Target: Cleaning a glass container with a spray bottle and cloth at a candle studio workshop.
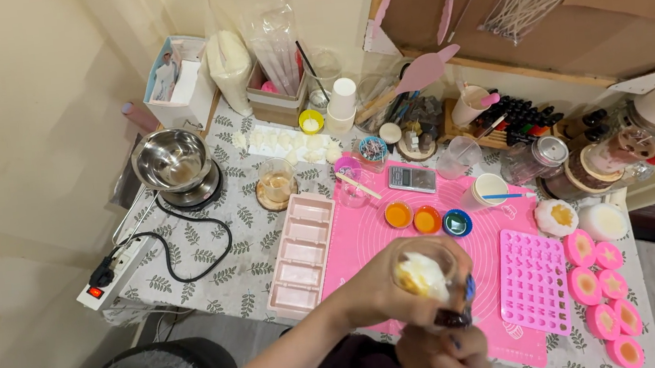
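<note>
Left hand (391, 287) wraps cup (424, 273) (contents blurred), right hand (435, 359) beneath.

Clear glossy plastic cup (426, 275) in the left hand (391, 287), with waxy cream lumps inside. Smooth matt pink silicone mat (366, 241) and mould (534, 280). Polished metal bowl (172, 160). Leaf-printed cloth over the bench (248, 241). Brown corkboard (634, 10) behind.

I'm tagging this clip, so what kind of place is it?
Likely a home craft table for soap or candle making: pink moulds, small dye cups, a steel bowl on a heater, a pocket scale.
</note>
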